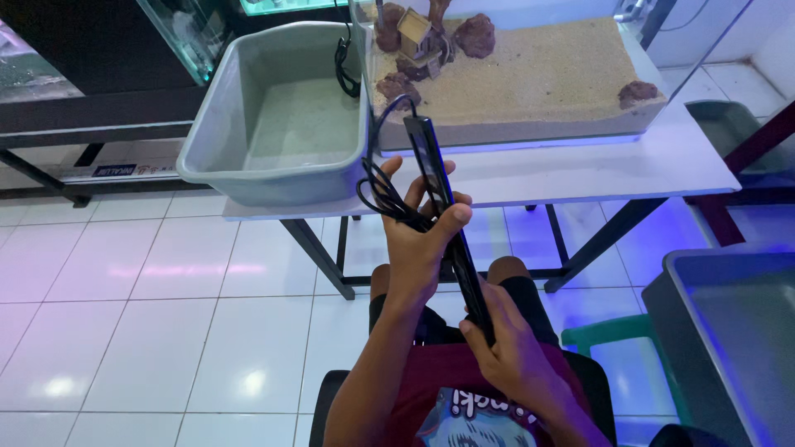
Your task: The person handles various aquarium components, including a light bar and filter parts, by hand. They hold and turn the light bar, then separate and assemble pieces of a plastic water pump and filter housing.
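I sit facing a white table (580, 170). My left hand (418, 228) grips a long, thin black light bar (432, 161) near its middle, together with loops of its black cable (379, 192). My right hand (505, 343) holds the bar's lower end over my lap. The bar tilts upward toward a glass aquarium (530, 79) that holds sand, brown rocks and a small wooden house ornament. The cable runs up from the bar's top end toward the tank's left corner.
A grey plastic tub (273, 116) stands on the table left of the aquarium. Another grey tub (729, 331) is at the lower right, beside a green plastic stool (613, 331). Dark shelving with glass tanks (182, 29) lines the left back. The floor is white tile.
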